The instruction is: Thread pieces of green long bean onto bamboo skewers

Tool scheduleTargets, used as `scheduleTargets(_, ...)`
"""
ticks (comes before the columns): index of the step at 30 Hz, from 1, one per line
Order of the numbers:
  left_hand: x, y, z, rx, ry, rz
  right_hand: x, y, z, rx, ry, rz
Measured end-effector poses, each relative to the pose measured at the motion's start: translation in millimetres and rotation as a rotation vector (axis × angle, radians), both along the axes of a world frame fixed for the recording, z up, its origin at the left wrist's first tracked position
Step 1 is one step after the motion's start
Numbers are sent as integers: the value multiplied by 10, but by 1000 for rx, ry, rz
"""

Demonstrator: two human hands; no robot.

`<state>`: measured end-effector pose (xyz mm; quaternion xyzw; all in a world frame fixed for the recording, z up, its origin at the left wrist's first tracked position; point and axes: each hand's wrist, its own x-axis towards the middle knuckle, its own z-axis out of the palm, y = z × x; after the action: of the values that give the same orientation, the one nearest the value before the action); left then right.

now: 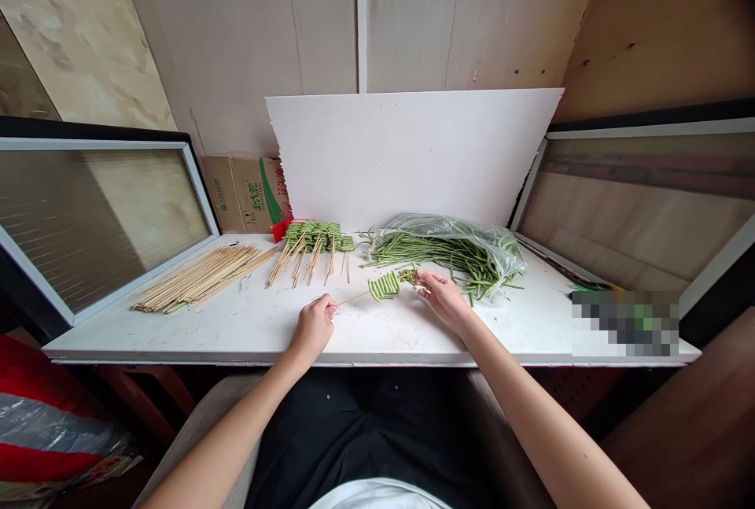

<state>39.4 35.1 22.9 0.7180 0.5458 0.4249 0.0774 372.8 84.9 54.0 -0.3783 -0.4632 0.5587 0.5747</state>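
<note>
My left hand (314, 326) is closed around the bare end of a thin wooden skewer (354, 299). Folded green bean (384, 286) sits threaded in a row of short loops along the skewer's other half. At that far end, the fingers of my right hand (442, 296) pinch a length of green bean; its exact hold on the tip is too small to make out. Just behind lies a stack of bean-threaded skewers (312, 236), their bare sticks pointing towards me. Loose long green beans (421, 251) fill a clear plastic bag (508, 249) beyond my right hand.
Many bare skewers (204, 277) lie in a pile at the table's left. A cardboard box (236, 194) and a white board (413, 155) stand at the back of the white table (366, 340). Framed panels (106, 210) flank both sides. A blurred patch (625, 324) covers the right corner.
</note>
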Motion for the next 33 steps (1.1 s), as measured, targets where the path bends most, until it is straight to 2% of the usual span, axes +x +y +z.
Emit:
scheduleTargets(3,-1,-6,6,6,-5,-9,-3,18,-21,-26,-10,-20)
scheduleTargets(13,-4,-29,33,-22,3,-8,-88,-37,-2,42,-126,-123)
scheduleTargets(29,-21,-22,29,-37,-29,-21,-197,-66,-49,30,-82,-128)
scheduleTargets(33,-9,-21,20,-21,-22,-51,-282,-92,-96,60,-133,-122)
